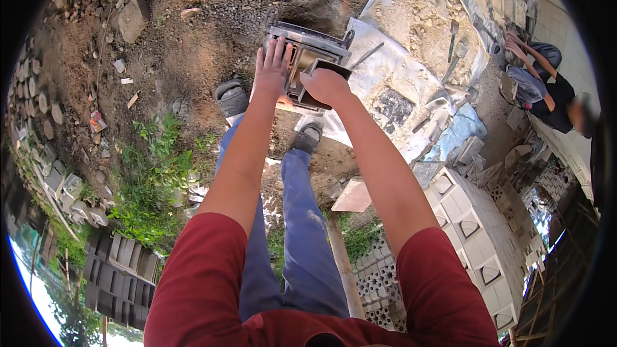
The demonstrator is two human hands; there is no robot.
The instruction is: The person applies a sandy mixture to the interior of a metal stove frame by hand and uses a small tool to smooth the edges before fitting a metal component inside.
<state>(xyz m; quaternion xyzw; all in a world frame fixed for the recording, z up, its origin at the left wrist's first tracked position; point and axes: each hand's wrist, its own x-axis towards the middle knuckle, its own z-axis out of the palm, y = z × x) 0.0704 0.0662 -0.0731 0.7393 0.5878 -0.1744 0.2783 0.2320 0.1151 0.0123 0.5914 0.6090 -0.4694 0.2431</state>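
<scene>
A metal block mould (316, 37) with a dark frame stands on the ground between and just beyond my feet. My left hand (272, 66) lies flat on its left side, fingers stretched out and slightly apart. On the mould's right part, my right hand (326, 85) is closed on a dark rectangular metal box (334, 67), which looks tilted; how the fingers wrap round it is partly hidden. Inside the mould, a tan inner face shows between my hands.
To the right, a pale sheet (379, 64) carries sandy mix (411, 19) and a long-handled tool (453, 38). Stacked pale blocks (472, 231) stand near right; grey blocks (122, 270) stand near left. Another person (546, 87) crouches at far right. A loose brick (353, 195) lies by my right leg.
</scene>
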